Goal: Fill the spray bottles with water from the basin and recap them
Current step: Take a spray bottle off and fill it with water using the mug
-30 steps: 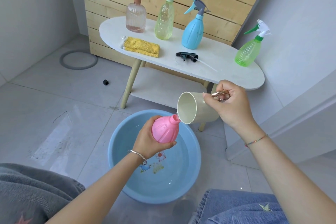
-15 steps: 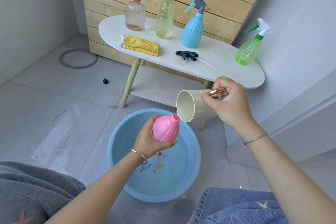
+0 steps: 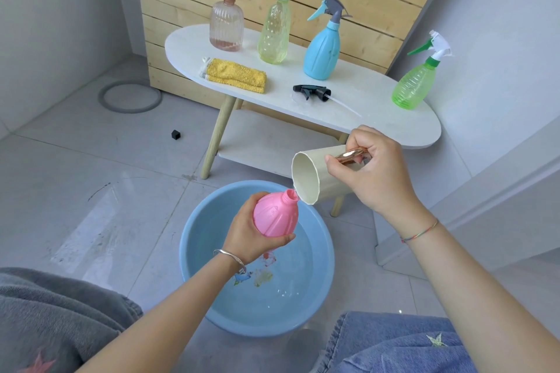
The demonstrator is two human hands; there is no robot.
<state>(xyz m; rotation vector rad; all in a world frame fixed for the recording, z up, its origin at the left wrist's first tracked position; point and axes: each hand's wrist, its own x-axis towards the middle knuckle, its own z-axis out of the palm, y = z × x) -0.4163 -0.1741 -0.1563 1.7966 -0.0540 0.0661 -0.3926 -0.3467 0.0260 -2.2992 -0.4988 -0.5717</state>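
Observation:
My left hand (image 3: 250, 238) grips an uncapped pink spray bottle (image 3: 274, 213), tilted over the blue basin (image 3: 325, 254) that holds water. My right hand (image 3: 375, 174) holds a cream cup (image 3: 315, 177) by its shiny handle, tipped on its side with the rim touching the bottle's open neck. A thin trickle of water runs at the rim. A loose black spray cap (image 3: 313, 92) with its tube lies on the white table (image 3: 388, 127). Capped bottles stand there too: a brown one (image 3: 226, 24), a yellow-green one (image 3: 274, 32), a blue one (image 3: 322, 51) and a green one (image 3: 416, 83).
A folded yellow cloth (image 3: 238, 76) lies on the table's left part. A grey ring (image 3: 130, 97) and a small black cube (image 3: 175, 134) are on the tiled floor at the left. A wooden slat panel stands behind the table. My knees frame the basin at the bottom.
The cup has tipped a little further and stays at the pink bottle's neck. Both hands hold nearly the same place.

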